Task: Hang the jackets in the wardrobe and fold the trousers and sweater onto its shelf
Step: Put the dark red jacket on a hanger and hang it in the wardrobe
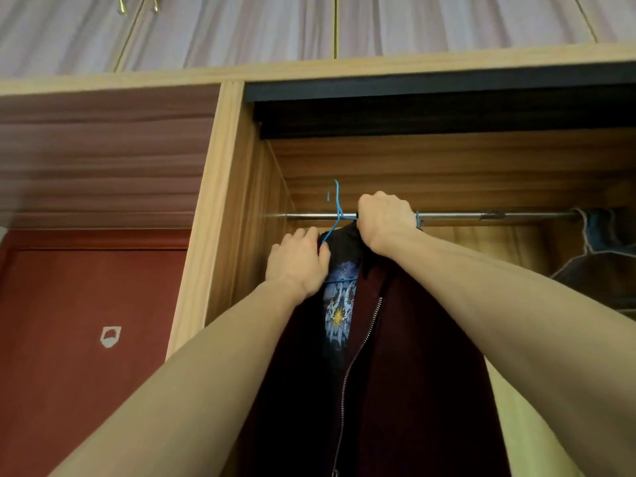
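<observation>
A dark maroon zip jacket (406, 356) with a blue patterned lining hangs below the metal wardrobe rail (454, 215) on a blue wire hanger (336, 208). The hanger's hook rises above the rail at its left part. My left hand (298, 261) grips the jacket's left shoulder and the hanger's arm. My right hand (383, 220) is closed on the jacket's collar right at the rail, hiding that stretch of rail. A second blue hook (417, 219) sits on the rail beside my right wrist.
The open wardrobe (220, 208) has a wooden side panel on the left and a dark sliding-door track on top. Another dark garment (599, 256) hangs at the rail's far right. A red-brown closed door (86, 321) lies to the left.
</observation>
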Demonstrator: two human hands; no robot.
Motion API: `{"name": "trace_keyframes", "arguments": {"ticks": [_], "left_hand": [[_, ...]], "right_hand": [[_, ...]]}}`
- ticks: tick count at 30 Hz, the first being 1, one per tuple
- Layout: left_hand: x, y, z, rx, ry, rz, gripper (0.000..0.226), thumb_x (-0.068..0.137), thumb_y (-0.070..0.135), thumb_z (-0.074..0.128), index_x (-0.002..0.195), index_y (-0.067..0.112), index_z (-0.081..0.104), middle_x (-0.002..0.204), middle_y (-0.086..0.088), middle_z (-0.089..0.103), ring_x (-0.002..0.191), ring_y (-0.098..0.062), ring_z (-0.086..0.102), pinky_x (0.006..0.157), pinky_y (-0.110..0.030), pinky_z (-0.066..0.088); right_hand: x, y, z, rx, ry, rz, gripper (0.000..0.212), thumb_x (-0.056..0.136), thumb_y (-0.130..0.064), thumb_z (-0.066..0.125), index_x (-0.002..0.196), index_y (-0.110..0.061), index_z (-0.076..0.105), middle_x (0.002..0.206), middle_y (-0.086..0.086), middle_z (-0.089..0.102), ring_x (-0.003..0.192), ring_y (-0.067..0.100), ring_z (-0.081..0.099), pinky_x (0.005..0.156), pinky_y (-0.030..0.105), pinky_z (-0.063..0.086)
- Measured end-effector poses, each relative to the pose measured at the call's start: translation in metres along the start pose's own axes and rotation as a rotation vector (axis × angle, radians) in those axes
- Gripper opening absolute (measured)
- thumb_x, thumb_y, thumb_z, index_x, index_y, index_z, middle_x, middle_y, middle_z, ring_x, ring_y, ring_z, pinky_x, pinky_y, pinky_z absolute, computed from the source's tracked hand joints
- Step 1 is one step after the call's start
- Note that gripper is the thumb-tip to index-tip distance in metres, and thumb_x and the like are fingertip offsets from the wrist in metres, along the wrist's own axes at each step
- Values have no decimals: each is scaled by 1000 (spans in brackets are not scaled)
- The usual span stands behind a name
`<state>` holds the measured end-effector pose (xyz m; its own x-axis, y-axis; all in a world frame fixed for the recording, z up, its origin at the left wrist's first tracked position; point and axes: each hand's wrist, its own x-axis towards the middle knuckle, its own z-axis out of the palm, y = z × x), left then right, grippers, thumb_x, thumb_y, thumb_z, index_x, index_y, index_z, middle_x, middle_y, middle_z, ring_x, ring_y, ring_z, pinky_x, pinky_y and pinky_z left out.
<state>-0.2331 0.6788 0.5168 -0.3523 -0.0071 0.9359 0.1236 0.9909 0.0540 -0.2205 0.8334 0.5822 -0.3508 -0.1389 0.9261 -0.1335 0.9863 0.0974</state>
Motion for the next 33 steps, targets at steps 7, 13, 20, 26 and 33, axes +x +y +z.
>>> {"name": "trace_keyframes", "arguments": {"ticks": [7, 13, 20, 26, 33], "left_hand": [[9, -37, 17, 23, 46, 21, 45, 108, 42, 39, 144, 19, 52, 136, -6, 59, 123, -31, 56, 100, -44, 44], [15, -31, 49, -28, 11, 1, 47, 108, 45, 38, 146, 20, 50, 137, -5, 59, 125, -31, 54, 101, -44, 43], [24, -32, 78, -19, -28, 45, 42, 108, 45, 39, 139, 20, 53, 130, -4, 60, 121, -29, 55, 96, -42, 43], [32, -31, 91, -45, -27, 56, 40, 108, 46, 38, 137, 22, 53, 128, -2, 60, 119, -27, 55, 94, -40, 42], [42, -32, 101, -108, -31, 21, 43, 108, 46, 37, 144, 25, 49, 131, -3, 60, 122, -30, 56, 96, -41, 43]], "right_hand": [[24, -5, 42, 4, -23, -25, 25, 91, -3, 65, 114, -12, 64, 116, 10, 65, 102, 35, 66, 72, 38, 42], [33, -10, 70, 18, -10, -23, 31, 93, -4, 64, 123, -12, 63, 122, 10, 63, 114, 34, 65, 73, 39, 43], [47, -4, 83, 26, -35, 0, 25, 95, -11, 65, 120, -11, 64, 119, 11, 65, 107, 35, 67, 71, 39, 45], [57, -3, 83, 25, 12, -29, 26, 98, -15, 64, 124, -11, 62, 123, 12, 63, 112, 36, 65, 75, 38, 42], [65, -7, 73, 64, -18, 25, 26, 97, -10, 60, 123, -10, 64, 128, 13, 64, 116, 35, 64, 78, 37, 41]]}}
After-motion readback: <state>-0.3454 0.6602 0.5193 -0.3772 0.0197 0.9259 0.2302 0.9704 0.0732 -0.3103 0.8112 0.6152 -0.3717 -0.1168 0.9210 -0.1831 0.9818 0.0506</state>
